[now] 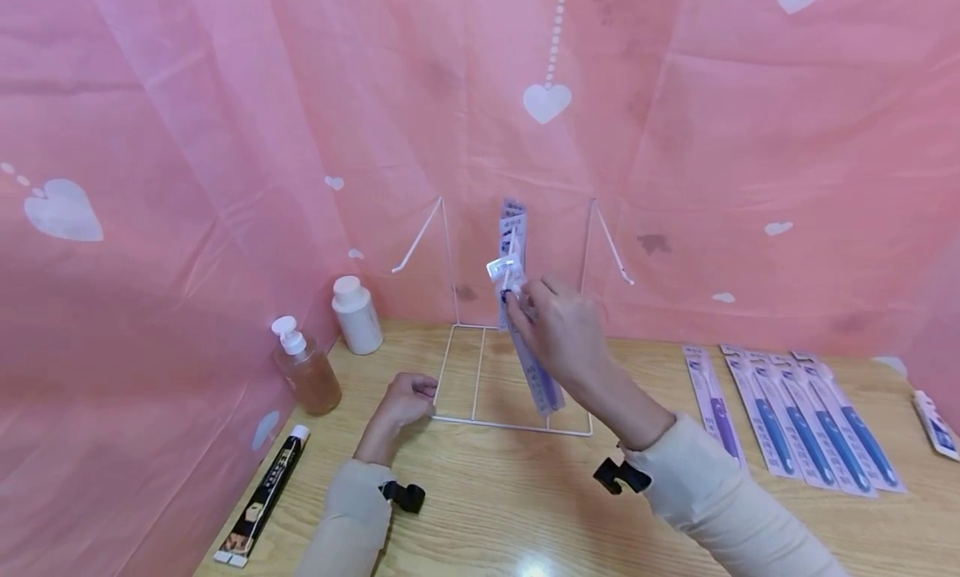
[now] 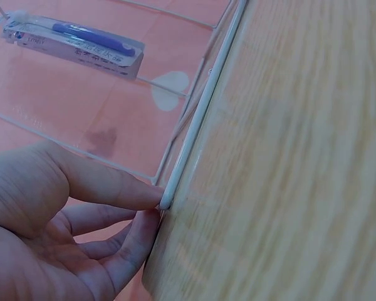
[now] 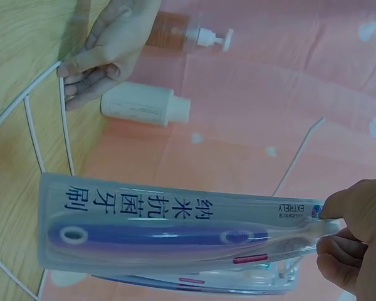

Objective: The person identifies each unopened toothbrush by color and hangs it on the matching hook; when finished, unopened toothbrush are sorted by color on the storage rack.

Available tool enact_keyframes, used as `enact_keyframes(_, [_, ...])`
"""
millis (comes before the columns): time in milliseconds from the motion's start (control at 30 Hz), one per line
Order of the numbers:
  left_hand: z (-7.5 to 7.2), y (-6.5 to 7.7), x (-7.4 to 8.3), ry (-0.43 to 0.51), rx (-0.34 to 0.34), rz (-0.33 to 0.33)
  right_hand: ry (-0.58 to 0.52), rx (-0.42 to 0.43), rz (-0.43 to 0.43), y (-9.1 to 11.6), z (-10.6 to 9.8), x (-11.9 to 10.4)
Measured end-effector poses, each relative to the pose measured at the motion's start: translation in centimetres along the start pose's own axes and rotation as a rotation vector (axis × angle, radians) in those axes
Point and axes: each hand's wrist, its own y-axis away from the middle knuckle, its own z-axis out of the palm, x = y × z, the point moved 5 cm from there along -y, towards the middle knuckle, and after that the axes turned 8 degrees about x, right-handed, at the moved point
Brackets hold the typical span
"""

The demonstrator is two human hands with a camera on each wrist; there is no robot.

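Observation:
A white wire display rack (image 1: 517, 427) stands on the table, and my left hand (image 1: 408, 399) pinches the front left corner of its base between thumb and fingers. My right hand (image 1: 564, 331) pinches the top end of a packaged purple toothbrush (image 3: 156, 236), whose handle end slants down over the rack's base. This pack overlaps the rack's middle hook in the head view. Other toothbrush packs (image 1: 513, 208) hang on that hook, partly hidden behind the held one. The left wrist view shows thumb and fingertips right at the end of the white wire (image 2: 197, 125).
Left of the rack stand a white bottle (image 1: 358, 318) and an amber pump bottle (image 1: 311, 377), with a black toothpaste tube (image 1: 264, 498) lying nearer. On the right lie a purple toothbrush pack (image 1: 712, 406), several blue ones (image 1: 810, 418) and a white tube (image 1: 936, 425). Two bare hooks (image 1: 416, 239) jut out from the rack's sides.

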Motion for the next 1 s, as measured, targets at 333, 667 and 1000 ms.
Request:
enact_keyframes(333, [0.0, -0.2, 0.1, 0.0, -0.005, 0.003, -0.037, -0.054, 0.129, -1.4, 2.1, 2.1])
enact_keyframes(667, [0.3, 0.1, -0.2, 0.018, -0.01, 0.004, -0.031, -0.102, 0.243, -3.4, 5.3, 4.8])
enact_keyframes(1000, [0.5, 0.1, 0.1, -0.003, -0.022, -0.005, -0.002, -0.155, 0.392, -4.2, 6.5, 6.6])
